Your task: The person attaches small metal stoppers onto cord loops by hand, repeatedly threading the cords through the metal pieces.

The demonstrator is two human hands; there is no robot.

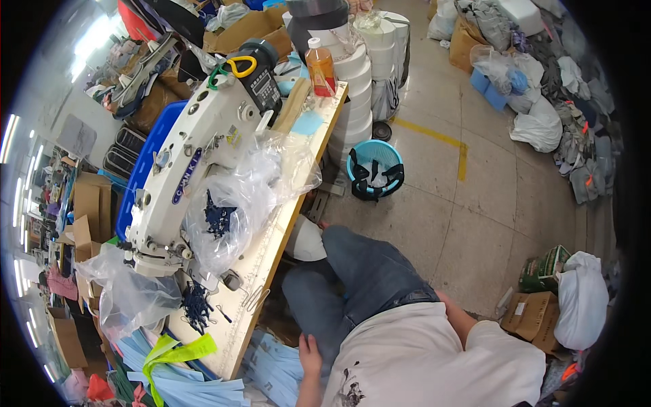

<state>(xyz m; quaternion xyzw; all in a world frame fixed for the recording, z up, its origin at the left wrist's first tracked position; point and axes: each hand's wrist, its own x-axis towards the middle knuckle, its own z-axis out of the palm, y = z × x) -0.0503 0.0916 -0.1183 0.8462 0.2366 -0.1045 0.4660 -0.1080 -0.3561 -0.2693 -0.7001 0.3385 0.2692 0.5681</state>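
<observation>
Loose and holding nothing that shows, the left grip (310, 353) rests on the jeans (380, 278), fingers laid out against the thigh; the right grip is hidden beyond the body, so I cannot tell whether it is spread or pressed together. Nearest the left one are the pale-blue strips (277, 366), heaped just to its left, beside the near end of the table (229, 339). They look light, thin and limp, likely to slide over one another; a pinch at one strip's end should separate it better than a fistful from the middle.

Farther left, on the table beside the near end of the sewing machine (186, 159), lies a pile of navy cords (196, 305). They seem soft, nearly weightless and apt to tangle, so a free loop at the pile's right edge would be the place to pinch. Beyond them, more dark cords show inside a clear bag (254, 180), which looks flimsy and slippery; gathered folds of its film should hold more surely than one flat layer.
</observation>
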